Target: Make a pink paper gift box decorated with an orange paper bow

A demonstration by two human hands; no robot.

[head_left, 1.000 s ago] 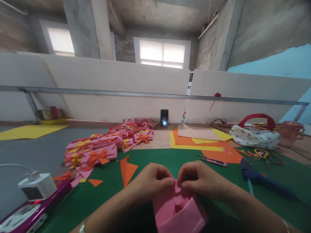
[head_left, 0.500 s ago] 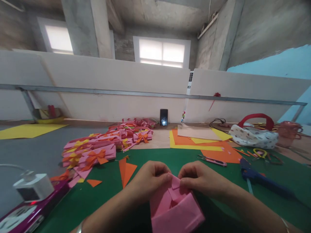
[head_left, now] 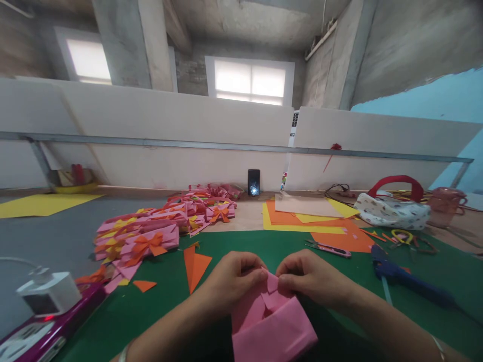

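Observation:
Close in front of me is a pink folded paper bag (head_left: 273, 334), its top gaping toward me with folded flaps inside. My left hand (head_left: 241, 276) pinches the far left edge of it between thumb and fingers. On the far right edge my right hand (head_left: 304, 274) has a similar pinch, a short gap from the left fingertips. The bag's underside is out of sight. Beyond my left wrist lies a folded orange paper piece (head_left: 196, 267) on the green mat (head_left: 230, 240).
To the left are a heap of pink paper bags with bows (head_left: 151, 244) and a purple power strip (head_left: 56, 322) with a white charger (head_left: 51, 293). Rightward lie pink thread snips (head_left: 328, 249), a blue glue gun (head_left: 411, 281) and pliers (head_left: 403, 237). Coloured sheets (head_left: 302, 216) and a phone (head_left: 253, 182) are behind.
Both hands keep their pinch on the pink paper bag, with barely any movement. The whole view has shifted very slightly.

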